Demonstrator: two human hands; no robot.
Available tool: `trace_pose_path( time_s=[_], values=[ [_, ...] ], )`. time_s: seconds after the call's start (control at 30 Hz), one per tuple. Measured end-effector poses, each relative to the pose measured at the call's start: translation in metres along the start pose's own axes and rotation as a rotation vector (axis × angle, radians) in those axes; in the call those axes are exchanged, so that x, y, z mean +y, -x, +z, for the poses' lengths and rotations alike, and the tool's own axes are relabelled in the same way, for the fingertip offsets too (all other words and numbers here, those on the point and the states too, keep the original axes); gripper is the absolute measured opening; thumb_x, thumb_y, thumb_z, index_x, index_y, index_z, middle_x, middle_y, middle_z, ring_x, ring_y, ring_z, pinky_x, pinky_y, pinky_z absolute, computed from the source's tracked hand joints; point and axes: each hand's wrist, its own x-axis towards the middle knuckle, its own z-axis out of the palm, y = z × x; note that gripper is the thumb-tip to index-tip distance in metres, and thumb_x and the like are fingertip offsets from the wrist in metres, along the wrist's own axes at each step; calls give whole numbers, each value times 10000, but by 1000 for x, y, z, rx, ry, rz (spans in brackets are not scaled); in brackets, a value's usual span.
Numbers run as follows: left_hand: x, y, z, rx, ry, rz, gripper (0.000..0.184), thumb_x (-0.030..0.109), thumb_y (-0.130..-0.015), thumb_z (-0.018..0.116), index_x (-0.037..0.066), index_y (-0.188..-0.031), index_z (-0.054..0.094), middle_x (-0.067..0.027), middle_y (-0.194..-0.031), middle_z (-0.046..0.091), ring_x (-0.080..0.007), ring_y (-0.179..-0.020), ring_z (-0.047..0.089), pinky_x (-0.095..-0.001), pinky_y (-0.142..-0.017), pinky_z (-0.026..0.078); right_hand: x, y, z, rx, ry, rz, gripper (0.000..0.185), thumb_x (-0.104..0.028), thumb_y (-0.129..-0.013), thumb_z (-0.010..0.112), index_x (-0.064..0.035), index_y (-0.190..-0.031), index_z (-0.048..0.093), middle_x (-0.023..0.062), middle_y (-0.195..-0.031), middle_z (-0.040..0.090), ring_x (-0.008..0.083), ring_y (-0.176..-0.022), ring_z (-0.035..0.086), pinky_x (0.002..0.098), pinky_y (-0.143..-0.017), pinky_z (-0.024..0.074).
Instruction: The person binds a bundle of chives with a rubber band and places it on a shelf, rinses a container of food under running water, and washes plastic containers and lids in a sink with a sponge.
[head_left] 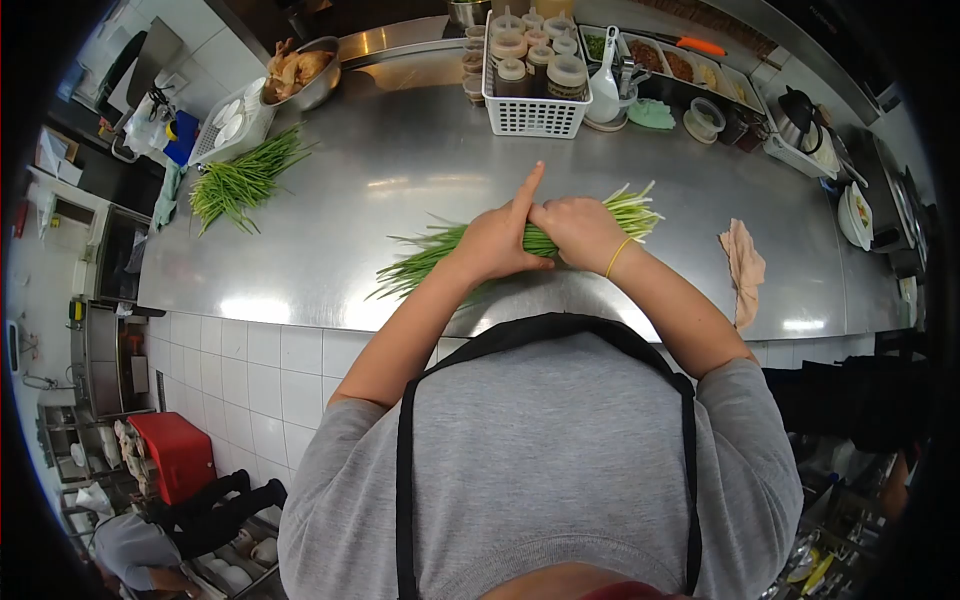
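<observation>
A long bunch of chives [425,258] lies across the steel counter in front of me, green tips to the left and pale ends to the right. My right hand [578,230], with a yellow band at its wrist, is closed in a fist around the bunch near the pale ends. Touching it on the left, my left hand [500,235] is over the middle of the bunch. Its index finger points away from me and its thumb points right, with green stalks passing between them. The other left fingers are mostly hidden.
Another pile of chives [245,180] sits at the left, near a white basket [232,125] and a metal bowl [318,82]. Behind are a white basket [535,118] of bottles and several ingredient trays [680,65]. A cloth [742,270] lies right. A person [140,545] bends at lower left.
</observation>
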Motion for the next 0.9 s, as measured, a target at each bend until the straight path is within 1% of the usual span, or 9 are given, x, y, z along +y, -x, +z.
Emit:
trace_pose_path(
  time_s=[0.07, 0.2, 0.27, 0.33, 0.43, 0.53, 0.6, 0.7, 0.9],
  values=[
    [5, -5, -5, -274, 77, -319, 1138, 199, -552, 765, 115, -1410, 22, -210, -927, 604, -357, -838, 592, -413, -742, 461, 2, -1, 8, -28, 4, 12, 298, -114, -669, 649, -46, -931, 523, 119, -728, 617, 284, -704, 620, 385, -606, 498],
    [-4, -11, -6, -310, -73, -300, 1100, 137, -551, 724, 122, -1410, 37, -197, -787, 617, -363, -735, 601, -396, -647, 486, 4, -11, 28, -17, -11, 31, 288, -118, -673, 649, -53, -924, 526, 116, -797, 610, 278, -776, 608, 398, -675, 487],
    [-20, -11, 5, -400, -151, -315, 1125, 203, -539, 766, 123, -1410, 58, -192, -878, 611, -352, -800, 599, -405, -701, 479, 7, -12, 46, -54, -45, 74, 309, -138, -678, 656, -62, -944, 520, 115, -873, 607, 275, -852, 597, 424, -743, 474],
    [-49, -1, 34, -351, -224, -260, 1143, 266, -528, 785, 124, -1410, 72, -182, -954, 589, -339, -860, 585, -407, -728, 473, 9, -10, 68, -92, -115, 95, 461, -227, -701, 683, -78, -1093, 492, 125, -1099, 538, 263, -1071, 505, 502, -907, 368],
    [-51, 2, 34, -280, -268, -216, 1168, 363, -509, 806, 138, -1411, 99, -179, -1097, 532, -333, -977, 539, -419, -801, 445, 23, 4, 56, 39, -301, 93, 644, -320, -717, 690, -89, -1245, 404, 115, -1255, 439, 262, -1203, 391, 562, -984, 245],
    [-40, 2, 24, -321, -286, -227, 1178, 420, -495, 804, 150, -1413, 118, -174, -1182, 481, -332, -1068, 483, -446, -871, 401, 69, 25, 40, 210, -706, 252, 477, -257, -791, 620, -64, -1202, 475, 148, -1248, 461, 308, -1156, 444, 411, -991, 331],
    [-38, 0, 24, -370, -337, -222, 1183, 444, -489, 802, 149, -1413, 125, -163, -1201, 465, -325, -1102, 458, -461, -895, 378, 114, 39, 59, 226, -390, 447, 325, -161, -816, 573, -103, -1134, 544, 122, -1154, 515, 311, -1072, 496, 357, -934, 389],
    [-36, -4, 32, -372, -335, -171, 1198, 437, -479, 809, 153, -1415, 118, -146, -1214, 455, -311, -1120, 445, -471, -909, 357, 131, 52, 60, 138, -509, 544, 278, -102, -816, 543, -142, -1089, 578, 85, -1038, 540, 283, -1004, 515, 369, -886, 408],
    [-35, -7, 43, -336, -366, -119, 1184, 407, -489, 813, 142, -1413, 122, -139, -1199, 457, -300, -1104, 452, -454, -898, 372, 129, 57, 77, 238, -341, 330, 118, -101, -794, 570, -86, -906, 605, 61, -942, 542, 232, -905, 536, 334, -793, 438]
  ],
)
